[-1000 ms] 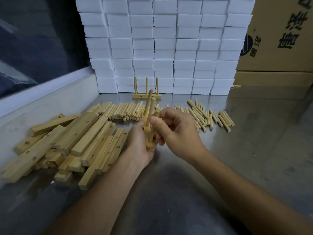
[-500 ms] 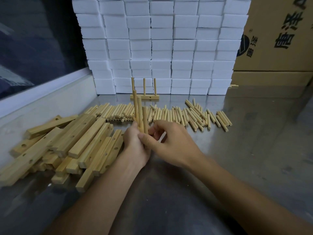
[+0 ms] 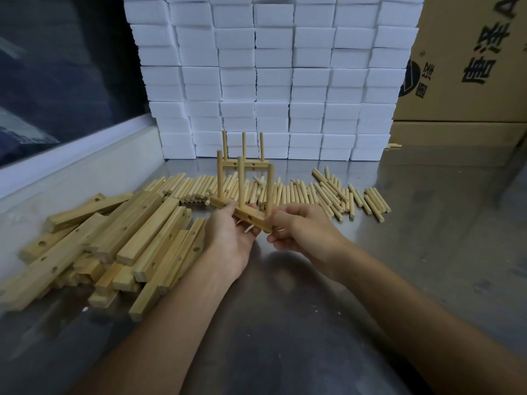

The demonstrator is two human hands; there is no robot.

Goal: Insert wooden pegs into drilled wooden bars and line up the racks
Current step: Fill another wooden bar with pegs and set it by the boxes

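Note:
Both hands hold a wooden rack (image 3: 251, 216) above the metal table: a drilled bar with three pegs standing upright in it. My left hand (image 3: 232, 238) grips the bar's left half from below. My right hand (image 3: 302, 232) pinches the bar's right end. A finished rack (image 3: 245, 163) with three pegs stands at the back, by the white boxes. Loose pegs (image 3: 313, 192) lie in a row across the table behind my hands. A heap of drilled bars (image 3: 119, 238) lies to the left.
A wall of stacked white boxes (image 3: 273, 81) closes the back. Cardboard cartons (image 3: 467, 67) stand at the back right. A raised ledge (image 3: 71, 172) runs along the table's left side. Bare metal table (image 3: 427, 266) lies to the right.
The rack has turned from end-on to broadside, so its three pegs now show side by side. My right hand has shifted from the pegs to the bar's right end.

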